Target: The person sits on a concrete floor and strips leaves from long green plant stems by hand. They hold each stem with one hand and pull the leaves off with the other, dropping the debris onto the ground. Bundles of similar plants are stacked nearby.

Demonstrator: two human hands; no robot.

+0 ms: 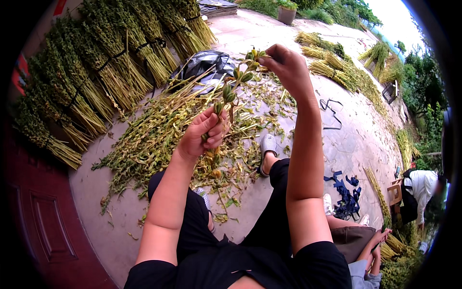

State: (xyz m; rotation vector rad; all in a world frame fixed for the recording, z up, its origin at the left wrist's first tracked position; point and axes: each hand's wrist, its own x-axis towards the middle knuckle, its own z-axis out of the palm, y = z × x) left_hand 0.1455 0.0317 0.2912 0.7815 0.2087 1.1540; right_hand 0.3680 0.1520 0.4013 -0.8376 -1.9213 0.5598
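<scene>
My left hand [204,133] is closed around the stem of a cut plant stalk [230,94] with plump green, ribbed seed pods, likely sesame. The stalk slants up and to the right towards my right hand [283,59], whose thumb and forefinger pinch its tip by a yellowish pod. Below the hands a heap of loose leafy stalks [144,133] lies on the concrete, with plucked leaves [249,155] strewn around my feet. Behind the heap sits a crumpled black plastic bag [207,67].
Tied stalk bundles [122,54] lean along the wall at left, above a dark red door [47,224]. Blue strips [346,197] lie at right, near a seated person [355,242]. Another person [420,191] bends at far right. More bundles [325,61] lie on the ground beyond.
</scene>
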